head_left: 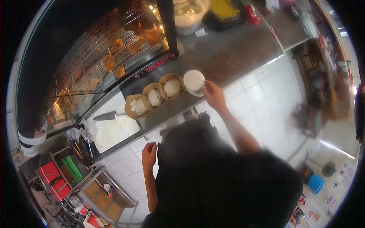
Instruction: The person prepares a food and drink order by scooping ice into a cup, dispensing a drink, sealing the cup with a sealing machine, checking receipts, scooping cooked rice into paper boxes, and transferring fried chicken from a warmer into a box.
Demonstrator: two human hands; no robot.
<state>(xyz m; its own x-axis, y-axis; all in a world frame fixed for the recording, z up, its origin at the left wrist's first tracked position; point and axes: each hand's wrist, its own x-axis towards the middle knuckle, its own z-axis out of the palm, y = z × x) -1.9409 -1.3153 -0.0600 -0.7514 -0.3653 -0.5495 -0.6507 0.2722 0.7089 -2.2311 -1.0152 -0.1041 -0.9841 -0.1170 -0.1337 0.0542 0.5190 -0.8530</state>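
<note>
My right hand [214, 95] has its fingers bent against the near right edge of a white kitchen scale [194, 79] with a round top. Left of the scale stand three brown paper food boxes in a row, the nearest to it being one box [165, 79] that touches or almost touches it. White rice [138, 107] fills each box. Well back from the counter, close to my body, my left hand [149, 154] has its fingers curled in; whatever they may hold is hidden.
A knife [106, 116] lies on a white cutting board [119, 133] beside a crumpled plastic bag [91, 127]. Behind the boxes is a lit glass cabinet with wire racks [114, 45] of browned food. A white tub [190, 19] stands at the back. Metal-framed shelving [108, 190] is lower left.
</note>
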